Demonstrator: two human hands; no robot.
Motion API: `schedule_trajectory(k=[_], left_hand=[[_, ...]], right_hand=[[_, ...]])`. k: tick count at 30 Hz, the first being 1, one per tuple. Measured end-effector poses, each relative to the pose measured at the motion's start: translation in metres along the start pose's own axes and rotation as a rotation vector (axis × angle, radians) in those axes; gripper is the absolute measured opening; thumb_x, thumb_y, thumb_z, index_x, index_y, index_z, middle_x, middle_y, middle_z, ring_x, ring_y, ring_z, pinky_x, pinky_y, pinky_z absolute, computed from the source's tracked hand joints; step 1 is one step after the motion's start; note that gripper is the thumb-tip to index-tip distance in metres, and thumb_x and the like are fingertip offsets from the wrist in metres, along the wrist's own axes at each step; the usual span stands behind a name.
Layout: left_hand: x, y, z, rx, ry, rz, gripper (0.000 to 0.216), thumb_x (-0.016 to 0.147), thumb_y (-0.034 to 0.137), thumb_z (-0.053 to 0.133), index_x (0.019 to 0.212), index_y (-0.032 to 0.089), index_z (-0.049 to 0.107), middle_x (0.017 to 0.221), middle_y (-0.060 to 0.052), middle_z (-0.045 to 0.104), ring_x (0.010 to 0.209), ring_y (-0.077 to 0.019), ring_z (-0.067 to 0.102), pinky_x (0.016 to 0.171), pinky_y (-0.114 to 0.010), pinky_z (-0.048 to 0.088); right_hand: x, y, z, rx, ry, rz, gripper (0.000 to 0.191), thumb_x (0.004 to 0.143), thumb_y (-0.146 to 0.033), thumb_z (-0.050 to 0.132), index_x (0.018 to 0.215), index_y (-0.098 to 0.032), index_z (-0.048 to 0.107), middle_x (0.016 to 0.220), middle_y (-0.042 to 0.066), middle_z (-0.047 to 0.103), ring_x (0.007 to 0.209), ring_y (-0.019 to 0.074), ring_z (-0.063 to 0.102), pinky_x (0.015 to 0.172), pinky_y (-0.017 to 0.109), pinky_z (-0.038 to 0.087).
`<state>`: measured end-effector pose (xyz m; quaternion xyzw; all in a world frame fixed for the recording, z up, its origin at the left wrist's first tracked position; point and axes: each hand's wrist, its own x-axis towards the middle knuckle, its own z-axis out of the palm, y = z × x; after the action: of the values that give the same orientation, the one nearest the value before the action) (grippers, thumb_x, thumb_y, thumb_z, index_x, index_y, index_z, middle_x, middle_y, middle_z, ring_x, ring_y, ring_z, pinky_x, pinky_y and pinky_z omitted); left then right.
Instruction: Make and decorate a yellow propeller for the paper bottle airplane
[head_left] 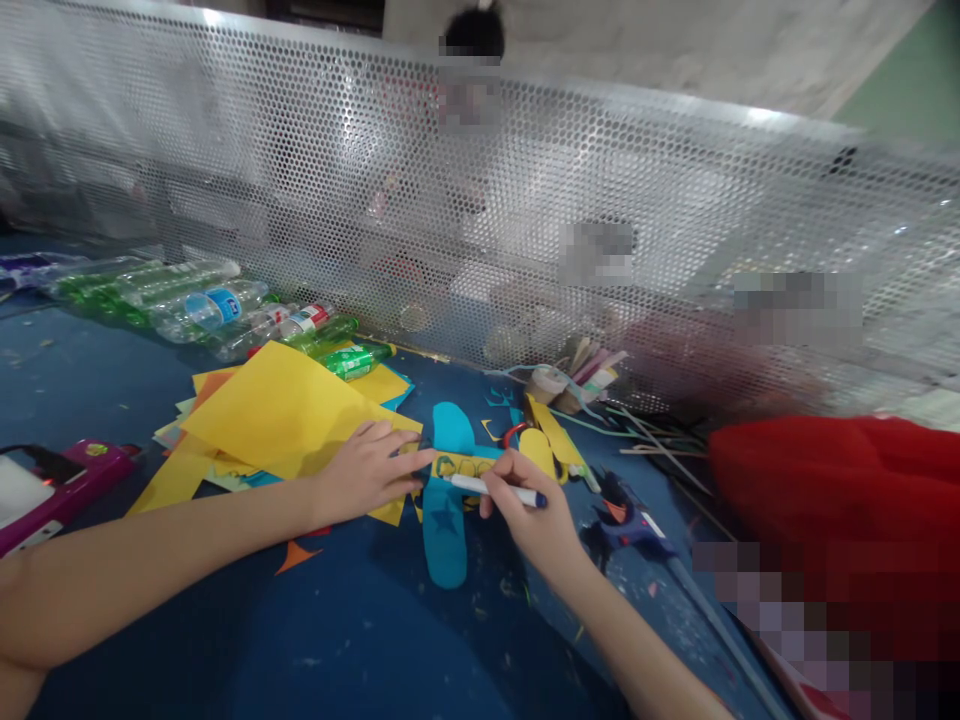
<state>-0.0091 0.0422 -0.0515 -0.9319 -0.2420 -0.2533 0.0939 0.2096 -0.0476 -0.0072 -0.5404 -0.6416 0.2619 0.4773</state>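
A white marker [469,485] with a dark blue end is pinched in my right hand [536,510], its tip at a yellow strip [469,466]. Dark outlines of small rounded shapes show on that strip. The strip lies across a blue airplane-shaped cutout [445,550], which has rounded wings and a dark star on the near wing. My left hand [367,465] rests palm down with fingers spread, its fingertips at the strip's left end. Part of the cutout is hidden behind my right hand.
Yellow sheets [270,410] are piled at left, with plastic bottles [214,305] behind. A purple power strip [82,490] lies far left, a blue glue gun [637,530] at right. A perforated metal screen [300,170] stands behind; people show through it. Red fabric [832,480] fills the right.
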Motion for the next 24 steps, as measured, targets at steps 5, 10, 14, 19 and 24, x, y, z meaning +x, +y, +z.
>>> schedule_trajectory(k=[5,10,14,19,24], left_hand=[[-0.0002,-0.0002,0.0005,0.01,-0.008,-0.004,0.038,0.098,0.05,0.04,0.126,0.031,0.057,0.122,-0.004,0.06,0.097,-0.0217,0.053,0.086,-0.036,0.038],[0.0,0.0003,-0.0002,0.006,-0.016,-0.008,0.037,0.098,0.05,0.04,0.127,0.033,0.056,0.123,-0.003,0.06,0.098,-0.0216,0.052,0.086,-0.035,0.038],[0.0004,0.0003,-0.001,-0.003,-0.025,-0.009,0.039,0.099,0.05,0.037,0.126,0.032,0.057,0.123,-0.004,0.059,0.098,-0.0213,0.052,0.087,-0.036,0.038],[0.0006,0.0002,-0.0012,-0.014,-0.027,-0.009,0.038,0.098,0.049,0.038,0.128,0.033,0.056,0.124,-0.003,0.059,0.098,-0.0209,0.053,0.087,-0.035,0.038],[0.0006,0.0,-0.0009,-0.002,-0.025,-0.009,0.037,0.098,0.049,0.04,0.126,0.032,0.057,0.123,-0.003,0.06,0.098,-0.0218,0.052,0.087,-0.036,0.038]], right_hand=[[0.0002,0.0003,-0.0002,-0.003,0.015,-0.021,0.022,0.083,-0.025,0.053,0.062,-0.024,0.045,0.049,-0.004,0.059,0.049,0.0137,0.053,0.053,0.024,0.041],[-0.0001,0.0017,0.0002,0.01,0.029,-0.031,0.021,0.084,-0.026,0.053,0.064,-0.024,0.046,0.049,-0.004,0.06,0.049,0.0134,0.053,0.053,0.024,0.041],[0.0002,0.0018,0.0001,0.005,0.015,-0.034,0.022,0.084,-0.025,0.053,0.063,-0.024,0.045,0.048,-0.005,0.059,0.048,0.0135,0.054,0.053,0.024,0.041],[0.0013,0.0014,-0.0003,-0.01,0.015,-0.033,0.023,0.083,-0.025,0.053,0.062,-0.024,0.045,0.048,-0.004,0.059,0.048,0.0134,0.054,0.053,0.024,0.042],[0.0011,0.001,-0.0007,-0.012,0.03,-0.028,0.022,0.082,-0.024,0.053,0.061,-0.024,0.045,0.047,-0.005,0.058,0.047,0.0131,0.053,0.052,0.024,0.041]])
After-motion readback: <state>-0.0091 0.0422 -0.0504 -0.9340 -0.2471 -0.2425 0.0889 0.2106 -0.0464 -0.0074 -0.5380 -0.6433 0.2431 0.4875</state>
